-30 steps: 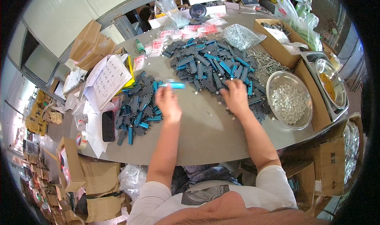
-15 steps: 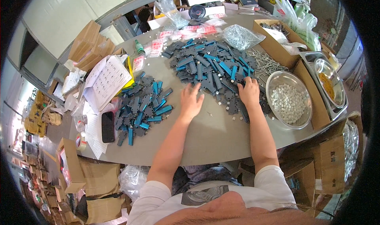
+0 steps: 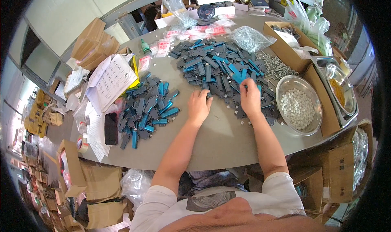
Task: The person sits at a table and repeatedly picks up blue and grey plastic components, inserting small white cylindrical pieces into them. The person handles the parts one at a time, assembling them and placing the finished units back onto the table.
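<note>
A large heap of dark grey and blue plastic parts (image 3: 214, 71) covers the middle of the table. At its right front edge, my right hand (image 3: 250, 99) has its fingers closed on a blue plastic part (image 3: 235, 72), which sticks out over the heap. My left hand (image 3: 198, 109) is by the heap's left front edge, fingers curled together. A dark bit shows at its fingertips, too small to make out. To the left lies a smaller pile of similar grey and blue parts (image 3: 148, 109), apart from both hands.
A steel bowl of white pieces (image 3: 299, 128), loose screws (image 3: 279, 67) and cardboard boxes (image 3: 326, 116) line the right side. A bag of metal pieces (image 3: 250, 38) and a small fan (image 3: 206, 12) stand behind. On the left lie a phone (image 3: 110, 128) and papers (image 3: 112, 79).
My left hand's fingers have gone from spread to curled. My right hand has moved slightly left and closed on a blue part, which now stands out from the heap.
</note>
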The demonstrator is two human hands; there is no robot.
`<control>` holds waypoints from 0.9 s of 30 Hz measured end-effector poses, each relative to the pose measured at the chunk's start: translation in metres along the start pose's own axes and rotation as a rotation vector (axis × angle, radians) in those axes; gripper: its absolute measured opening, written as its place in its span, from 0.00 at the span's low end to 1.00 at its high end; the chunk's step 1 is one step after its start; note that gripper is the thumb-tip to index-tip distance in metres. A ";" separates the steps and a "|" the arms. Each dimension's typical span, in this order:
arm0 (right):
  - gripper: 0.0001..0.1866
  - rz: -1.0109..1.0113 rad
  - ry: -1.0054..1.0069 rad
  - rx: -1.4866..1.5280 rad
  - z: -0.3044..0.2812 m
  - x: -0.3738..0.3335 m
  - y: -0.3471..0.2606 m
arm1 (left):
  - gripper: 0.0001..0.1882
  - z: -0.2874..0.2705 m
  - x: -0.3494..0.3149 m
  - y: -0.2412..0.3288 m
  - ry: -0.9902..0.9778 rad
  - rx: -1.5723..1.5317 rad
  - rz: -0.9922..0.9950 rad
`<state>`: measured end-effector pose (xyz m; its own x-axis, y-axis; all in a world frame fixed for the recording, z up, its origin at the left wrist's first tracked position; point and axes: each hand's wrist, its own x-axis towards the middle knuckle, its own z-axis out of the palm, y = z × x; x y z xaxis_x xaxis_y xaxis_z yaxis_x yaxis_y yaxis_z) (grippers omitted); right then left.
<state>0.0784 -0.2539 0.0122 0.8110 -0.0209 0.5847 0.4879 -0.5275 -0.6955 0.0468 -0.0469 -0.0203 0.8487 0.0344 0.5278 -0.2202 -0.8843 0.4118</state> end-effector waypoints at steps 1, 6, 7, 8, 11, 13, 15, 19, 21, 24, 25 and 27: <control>0.05 -0.001 -0.037 0.029 0.004 -0.002 -0.004 | 0.13 0.002 0.000 -0.004 -0.017 -0.049 -0.030; 0.08 0.190 -0.180 0.275 0.017 -0.013 -0.012 | 0.09 -0.007 0.002 -0.015 0.100 -0.370 -0.108; 0.09 0.195 -0.186 0.302 0.018 -0.014 -0.011 | 0.09 -0.013 0.002 -0.016 0.119 -0.419 -0.116; 0.10 0.200 -0.192 0.328 0.020 -0.016 -0.008 | 0.09 -0.016 0.003 -0.018 0.116 -0.464 -0.144; 0.13 0.239 -0.215 0.352 0.023 -0.016 -0.001 | 0.09 -0.023 0.005 -0.023 0.098 -0.532 -0.191; 0.13 0.280 -0.213 0.360 0.023 -0.015 0.002 | 0.09 -0.024 0.004 -0.023 0.039 -0.365 -0.215; 0.12 0.329 -0.190 0.377 0.023 -0.014 0.003 | 0.10 -0.024 0.002 -0.022 0.027 -0.184 -0.167; 0.12 0.360 -0.162 0.436 0.024 -0.014 0.004 | 0.13 -0.022 0.001 0.002 -0.008 0.001 0.086; 0.11 0.361 -0.157 0.461 0.027 -0.014 0.004 | 0.22 -0.014 -0.004 0.017 -0.092 0.101 0.185; 0.11 0.349 -0.149 0.484 0.029 -0.013 0.003 | 0.21 0.004 -0.009 0.016 -0.187 0.177 0.178; 0.11 0.358 -0.145 0.494 0.029 -0.014 0.005 | 0.18 -0.001 -0.005 0.019 -0.248 0.165 0.160; 0.11 0.375 -0.140 0.513 0.027 -0.014 0.008 | 0.16 -0.003 -0.005 0.021 -0.311 0.113 0.175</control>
<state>0.0796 -0.2347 -0.0127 0.9737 0.0042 0.2278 0.2278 -0.0321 -0.9732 0.0370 -0.0645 -0.0121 0.9121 -0.2500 0.3248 -0.3355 -0.9106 0.2411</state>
